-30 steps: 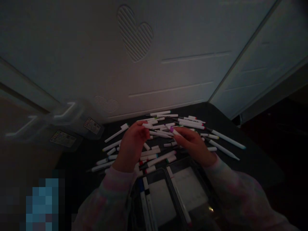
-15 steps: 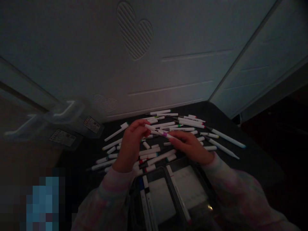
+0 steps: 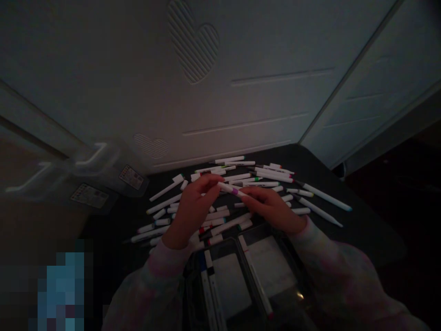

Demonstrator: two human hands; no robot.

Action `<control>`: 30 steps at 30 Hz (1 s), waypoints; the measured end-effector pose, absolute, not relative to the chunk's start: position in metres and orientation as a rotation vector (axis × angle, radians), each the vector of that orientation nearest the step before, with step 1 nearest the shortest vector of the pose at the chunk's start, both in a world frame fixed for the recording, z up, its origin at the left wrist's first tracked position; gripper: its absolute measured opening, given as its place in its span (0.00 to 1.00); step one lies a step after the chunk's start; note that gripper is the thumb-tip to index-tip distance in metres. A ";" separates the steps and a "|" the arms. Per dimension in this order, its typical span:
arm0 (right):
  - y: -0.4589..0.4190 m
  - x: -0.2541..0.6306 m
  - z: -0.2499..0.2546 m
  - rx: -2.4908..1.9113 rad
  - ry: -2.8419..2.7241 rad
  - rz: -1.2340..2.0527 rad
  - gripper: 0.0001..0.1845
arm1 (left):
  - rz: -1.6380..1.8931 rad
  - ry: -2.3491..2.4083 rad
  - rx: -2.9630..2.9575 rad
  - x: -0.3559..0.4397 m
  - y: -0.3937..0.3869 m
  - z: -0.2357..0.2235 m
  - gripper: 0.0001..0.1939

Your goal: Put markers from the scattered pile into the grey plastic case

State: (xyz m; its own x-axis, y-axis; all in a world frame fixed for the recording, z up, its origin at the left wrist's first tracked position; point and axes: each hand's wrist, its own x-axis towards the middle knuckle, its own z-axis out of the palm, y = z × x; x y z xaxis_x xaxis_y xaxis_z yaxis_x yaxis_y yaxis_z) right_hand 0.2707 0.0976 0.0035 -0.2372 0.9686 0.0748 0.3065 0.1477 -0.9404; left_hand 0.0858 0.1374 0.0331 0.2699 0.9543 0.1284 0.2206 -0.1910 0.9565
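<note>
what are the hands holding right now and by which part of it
A white marker with a purple band: the left hand pinches its cap end, and the right hand grips the barrel beyond the band.

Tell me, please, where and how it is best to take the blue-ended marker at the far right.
I would probably pinch this blue-ended marker at mid-barrel, from above and the right: it lies flat, nothing crosses its slim barrel, and its dark end points toward the other markers. The right hand is nearer.
</note>
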 end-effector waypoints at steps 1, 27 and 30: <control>0.098 0.271 0.004 -1.242 -1.660 1.128 0.16 | 0.993 1.109 1.672 0.085 0.137 0.033 0.09; 0.093 0.271 0.008 -1.074 -1.528 1.452 0.14 | 0.710 1.103 2.128 0.066 0.131 0.062 0.10; 0.093 0.272 0.008 -1.090 -1.552 1.418 0.14 | 0.700 1.107 2.129 0.066 0.130 0.062 0.10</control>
